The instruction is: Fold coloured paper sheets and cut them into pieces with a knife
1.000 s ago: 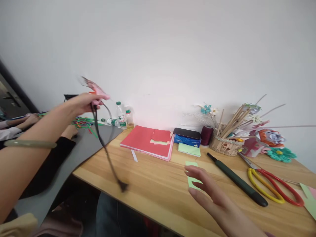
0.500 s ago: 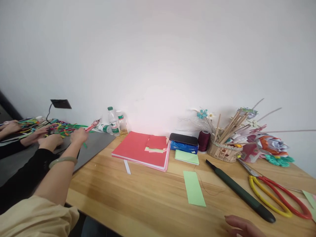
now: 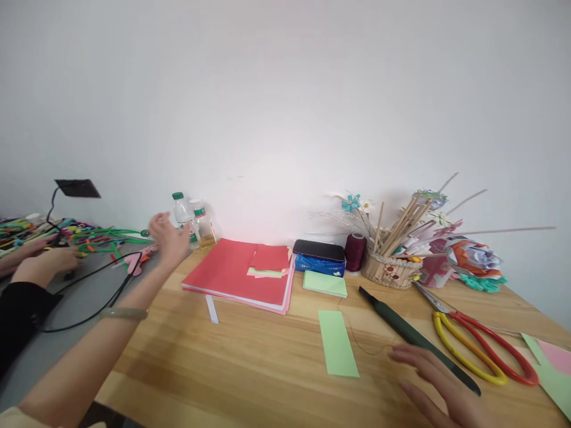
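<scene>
- Two bare hands show on my head-camera feed; the right hand [image 3: 446, 386], nearest me, is over the wooden table [image 3: 250, 380], fingers loosely spread, thumb set apart, nothing visible in its grasp
- Near its fingertips I see a green paper strip [image 3: 339, 345] lying flat; I judge it light, soft and easily creased, best pinched by one edge
- Just past the right hand a dark green tool [image 3: 397, 321] lies slantwise, partly hidden by the fingers; I cannot tell if they touch it. It looks stiff and perhaps slippery, so mid-handle seems the sound hold, away from the narrow dark end
- Beside that tool rest scissors [image 3: 439, 304] with one yellow and one red loop; I expect more weight there, and would take the loops
- Farther off, the left hand [image 3: 169, 241] hangs in the air, fingers half curled with gaps between them, no object showing in it
- Past the left wrist, a pink item [image 3: 134, 264] and a looped black cord [image 3: 71, 327] lie on the grey surface [image 3: 57, 351]; I guess a hard, light body and a limp cord that could drag, so the body is where to grip
- Behind the left hand I make out plastic bottles [image 3: 206, 229], and well to its left a co-worker's hand [image 3: 47, 266]
</scene>
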